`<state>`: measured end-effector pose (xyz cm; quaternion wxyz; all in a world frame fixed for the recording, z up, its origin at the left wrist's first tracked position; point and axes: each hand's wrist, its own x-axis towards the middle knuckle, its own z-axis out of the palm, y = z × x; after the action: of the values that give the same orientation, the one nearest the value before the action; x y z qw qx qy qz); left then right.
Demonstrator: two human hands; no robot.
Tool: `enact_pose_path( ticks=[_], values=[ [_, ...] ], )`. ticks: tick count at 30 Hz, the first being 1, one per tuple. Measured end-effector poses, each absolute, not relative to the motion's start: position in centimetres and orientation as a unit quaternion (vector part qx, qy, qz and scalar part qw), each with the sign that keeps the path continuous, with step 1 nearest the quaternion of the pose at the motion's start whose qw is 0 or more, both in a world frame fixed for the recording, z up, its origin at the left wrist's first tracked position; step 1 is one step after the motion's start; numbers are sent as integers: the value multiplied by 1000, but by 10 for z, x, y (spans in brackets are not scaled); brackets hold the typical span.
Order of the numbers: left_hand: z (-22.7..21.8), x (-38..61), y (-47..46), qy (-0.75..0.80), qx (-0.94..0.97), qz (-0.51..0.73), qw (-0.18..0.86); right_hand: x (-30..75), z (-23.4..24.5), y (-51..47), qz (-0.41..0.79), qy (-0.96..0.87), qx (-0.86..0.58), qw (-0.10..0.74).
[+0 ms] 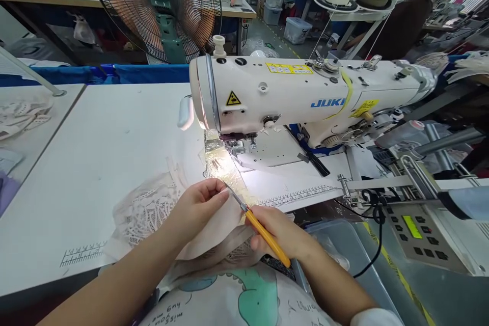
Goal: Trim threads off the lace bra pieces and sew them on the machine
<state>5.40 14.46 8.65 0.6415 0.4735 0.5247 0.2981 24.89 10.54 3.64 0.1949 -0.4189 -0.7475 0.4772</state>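
Observation:
My left hand [200,204] is closed in a pinch on the edge of a pale, thin fabric piece [219,226], in front of the sewing machine [282,92]. In my right hand [280,229] is a seam ripper [269,237] with an orange handle and a slim metal shaft. Its tip reaches my left fingertips; the exact shape of the tip is too small to make out. White lace [151,209] lies bunched beside my left wrist, joined or heaped with the pale fabric. The lit metal plate [223,163] under the machine's needle area is just beyond my hands.
The white table [114,137] spreads to the left, with printed rulers along its front. A black-handled brush-like tool [317,163] lies under the machine arm. A control panel [416,234] and a clear plastic bin [355,249] are at right. A large fan [158,5] stands behind.

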Motion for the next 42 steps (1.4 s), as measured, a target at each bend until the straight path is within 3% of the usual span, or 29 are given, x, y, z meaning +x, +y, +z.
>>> enact_pose_path(
  ticks=[13,20,23,31,39,42],
  values=[
    [87,51,145,528,530,274,604,248,33,105,517,-671,-480,228],
    [69,44,134,450,785,316,285,250,50,118,451,-588,-497,452],
    [62,46,129,393,837,316,210,241,55,124,483,-583,-444,479],
    [59,46,124,334,848,324,252,227,52,130,563,-575,-393,446],
    [66,49,123,396,824,353,201,226,52,125,532,-586,-413,451],
    [65,50,123,411,806,362,226,226,53,124,524,-589,-427,443]
  ],
)
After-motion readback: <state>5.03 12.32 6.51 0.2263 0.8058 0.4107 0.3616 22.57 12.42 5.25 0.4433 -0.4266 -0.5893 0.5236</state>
